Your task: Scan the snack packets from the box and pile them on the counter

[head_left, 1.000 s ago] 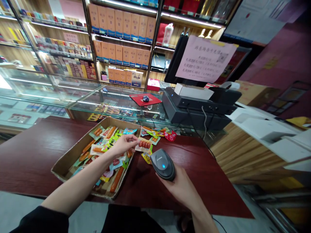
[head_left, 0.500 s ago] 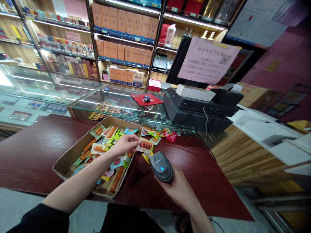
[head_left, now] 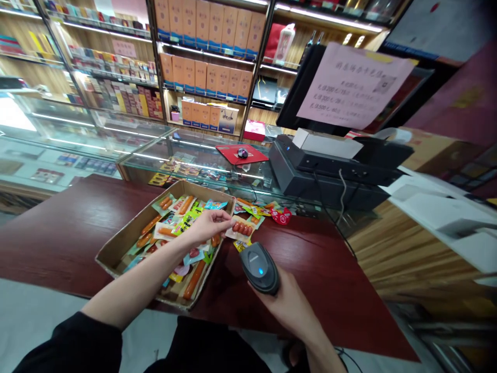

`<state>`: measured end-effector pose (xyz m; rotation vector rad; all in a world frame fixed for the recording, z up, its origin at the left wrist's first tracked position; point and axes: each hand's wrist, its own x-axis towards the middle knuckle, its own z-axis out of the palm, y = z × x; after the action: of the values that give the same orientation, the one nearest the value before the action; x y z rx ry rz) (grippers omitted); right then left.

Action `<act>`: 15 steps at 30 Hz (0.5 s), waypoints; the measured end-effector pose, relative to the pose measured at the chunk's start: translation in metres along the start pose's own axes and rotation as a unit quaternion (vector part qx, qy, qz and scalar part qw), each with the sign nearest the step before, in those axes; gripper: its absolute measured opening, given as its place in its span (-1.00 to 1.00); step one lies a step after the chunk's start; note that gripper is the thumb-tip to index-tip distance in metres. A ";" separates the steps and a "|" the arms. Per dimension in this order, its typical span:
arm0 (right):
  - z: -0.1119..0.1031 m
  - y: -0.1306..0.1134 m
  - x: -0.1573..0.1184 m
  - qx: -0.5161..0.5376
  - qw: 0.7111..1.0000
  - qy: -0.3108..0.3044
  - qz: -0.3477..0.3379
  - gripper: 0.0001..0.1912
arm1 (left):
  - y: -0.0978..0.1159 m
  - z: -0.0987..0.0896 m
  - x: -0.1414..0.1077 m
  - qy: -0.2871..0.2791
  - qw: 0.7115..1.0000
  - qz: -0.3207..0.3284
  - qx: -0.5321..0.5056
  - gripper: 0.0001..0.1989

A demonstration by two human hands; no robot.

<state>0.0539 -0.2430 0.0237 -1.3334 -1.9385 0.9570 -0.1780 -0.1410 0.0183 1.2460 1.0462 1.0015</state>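
Note:
My left hand [head_left: 213, 226] pinches the edge of a clear sausage packet [head_left: 241, 228] with several small red-brown sausages in it. The packet is just past the right rim of a shallow cardboard box [head_left: 116, 241], and my forearm crosses over that box. Inside lie several packaged sausages and bright snack packets [head_left: 190, 218]. My right hand [head_left: 289, 300] is wrapped round a dark grey barcode scanner [head_left: 259, 267] with a lit blue light. The scanner's front end points toward the sausage packet. A yellow packet [head_left: 243, 245] lies partly hidden beneath it.
More snack packets, one of them red [head_left: 281, 215], lie at the back of the dark red table [head_left: 318, 290]. Behind stands a glass display counter [head_left: 182, 150] with a mouse [head_left: 243, 153] on a red mat. A monitor [head_left: 298, 98] and dark machines [head_left: 330, 171] are at right.
The view has shifted slightly, so most things appear a little further right. Both hands keep their grips, and the sausage packet stays in front of the scanner.

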 end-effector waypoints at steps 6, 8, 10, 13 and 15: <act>0.005 0.003 0.002 -0.006 1.000 -0.010 0.005 -0.63 | 0.005 0.000 0.000 -0.005 1.000 0.001 -0.019 -0.64; 0.004 0.004 0.003 0.000 1.000 -0.009 0.004 -0.60 | 0.004 -0.001 0.002 -0.009 1.000 0.008 -0.015 -0.65; 0.003 0.004 0.004 0.003 1.000 -0.006 0.005 -0.57 | 0.001 -0.003 0.005 -0.010 1.000 0.014 -0.007 -0.65; 0.000 0.005 0.004 0.003 1.000 -0.002 0.007 -0.58 | -0.003 -0.003 0.007 -0.008 1.000 0.009 0.003 -0.65; -0.002 0.005 0.004 0.004 1.000 -0.001 0.006 -0.60 | -0.004 -0.003 0.007 -0.009 1.000 0.005 0.007 -0.64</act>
<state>0.0569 -0.2373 0.0215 -1.3415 -1.9292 0.9708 -0.1789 -0.1335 0.0135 1.2709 1.0362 0.9905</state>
